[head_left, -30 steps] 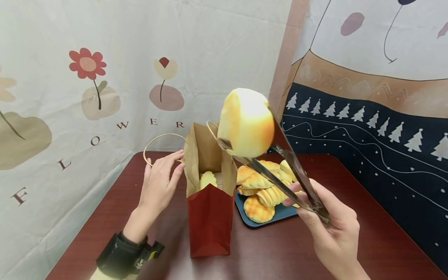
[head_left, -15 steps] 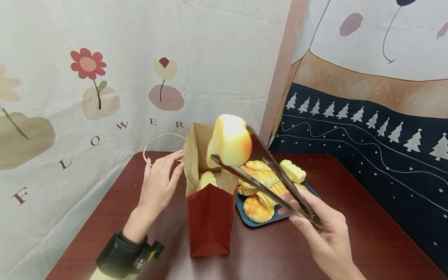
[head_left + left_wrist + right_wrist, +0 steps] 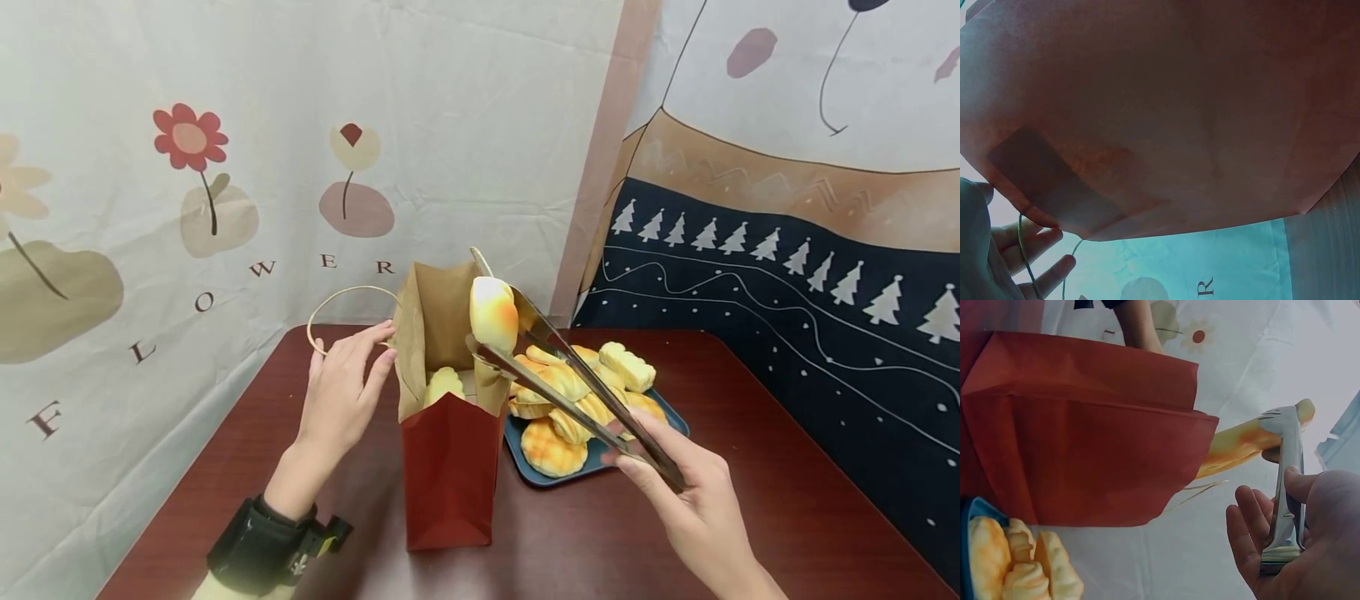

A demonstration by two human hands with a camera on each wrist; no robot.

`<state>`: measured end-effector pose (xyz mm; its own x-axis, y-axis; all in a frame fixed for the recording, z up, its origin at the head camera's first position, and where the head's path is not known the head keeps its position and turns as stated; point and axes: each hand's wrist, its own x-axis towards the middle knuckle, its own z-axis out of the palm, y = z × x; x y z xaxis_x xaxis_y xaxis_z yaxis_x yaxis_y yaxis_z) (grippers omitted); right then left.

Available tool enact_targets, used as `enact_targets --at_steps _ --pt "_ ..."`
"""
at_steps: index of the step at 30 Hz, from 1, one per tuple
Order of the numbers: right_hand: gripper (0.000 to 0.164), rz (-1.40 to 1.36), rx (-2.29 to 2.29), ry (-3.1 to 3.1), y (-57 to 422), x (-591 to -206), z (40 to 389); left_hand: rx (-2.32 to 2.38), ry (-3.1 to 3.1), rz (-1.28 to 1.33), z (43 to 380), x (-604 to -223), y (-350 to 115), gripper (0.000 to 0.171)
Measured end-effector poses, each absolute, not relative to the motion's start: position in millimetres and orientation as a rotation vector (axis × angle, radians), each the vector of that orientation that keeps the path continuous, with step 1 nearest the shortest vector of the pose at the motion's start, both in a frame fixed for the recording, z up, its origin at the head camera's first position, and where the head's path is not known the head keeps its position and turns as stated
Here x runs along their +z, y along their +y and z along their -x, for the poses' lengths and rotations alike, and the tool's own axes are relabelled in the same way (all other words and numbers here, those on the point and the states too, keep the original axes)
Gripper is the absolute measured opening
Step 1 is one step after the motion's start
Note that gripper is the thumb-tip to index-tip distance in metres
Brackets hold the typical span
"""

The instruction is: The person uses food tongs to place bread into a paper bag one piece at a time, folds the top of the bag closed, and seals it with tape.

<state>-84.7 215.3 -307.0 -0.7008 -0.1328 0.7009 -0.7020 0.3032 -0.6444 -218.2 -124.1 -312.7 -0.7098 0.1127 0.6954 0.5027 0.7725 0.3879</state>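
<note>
A red paper bag (image 3: 450, 483) with a brown inside stands upright and open-topped; a pale yellow scalloped bread (image 3: 446, 385) shows inside. My left hand (image 3: 341, 387) touches its left side near the rim with extended fingers, the thin handle loop (image 3: 1021, 244) running across them. My right hand (image 3: 701, 504) grips metal tongs (image 3: 618, 410), thumb on one arm. Between the tong tips is a long golden bread roll (image 3: 1235, 447), seen nearly end-on in the head view (image 3: 492, 315). In the right wrist view its lower end lies at the bag's mouth, partly hidden by the red wall.
A blue tray (image 3: 542, 480) holding several breads (image 3: 555, 447) stands right of the bag on the dark red table (image 3: 787, 467). The second handle (image 3: 482, 262) sticks up at the bag's right rim. Behind hangs a printed cloth (image 3: 465, 125).
My right hand has moved left and down with the tongs, and the bread roll has come from above right of the bag to its mouth. My left hand and the bag stay put.
</note>
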Motion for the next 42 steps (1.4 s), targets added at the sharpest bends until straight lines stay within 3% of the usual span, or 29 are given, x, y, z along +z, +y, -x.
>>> enact_targets --at_steps 5,31,42 --pt "0.049 -0.591 1.265 -2.211 220.2 -310.6 83.9 -0.748 -2.293 0.451 218.6 -313.0 -124.1 0.036" --pt "0.047 -0.376 1.124 -2.336 228.6 -321.8 86.0 -0.749 -2.291 0.448 218.6 -313.4 -122.4 0.035" --pt "0.049 -0.422 1.129 -2.258 232.5 -321.1 86.6 -0.748 -2.294 0.455 218.2 -311.9 -120.5 0.037"
